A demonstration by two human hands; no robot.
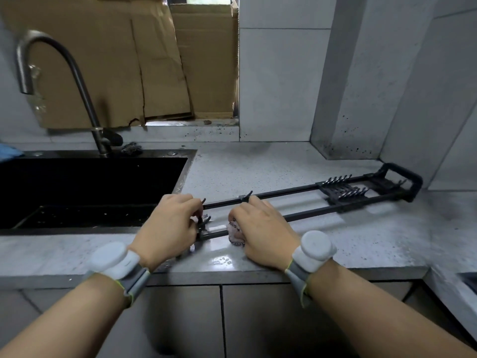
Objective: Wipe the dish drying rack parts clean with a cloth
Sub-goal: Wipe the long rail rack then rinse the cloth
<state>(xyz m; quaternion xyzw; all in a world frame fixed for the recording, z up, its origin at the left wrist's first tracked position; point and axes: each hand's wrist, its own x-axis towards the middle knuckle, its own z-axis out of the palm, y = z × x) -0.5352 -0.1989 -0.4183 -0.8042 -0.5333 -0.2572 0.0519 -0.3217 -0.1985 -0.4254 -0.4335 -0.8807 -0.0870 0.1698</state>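
Lying flat — long black rack frame (322, 200)

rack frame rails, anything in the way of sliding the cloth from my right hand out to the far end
Partly. The right hand holds the cloth on the near rail of the rack frame. The rails look bare up to the pronged insert clipped across both near the far end.

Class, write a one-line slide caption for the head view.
Left hand steadies a black dish rack frame on the countertop while the right hand wipes it with a cloth.
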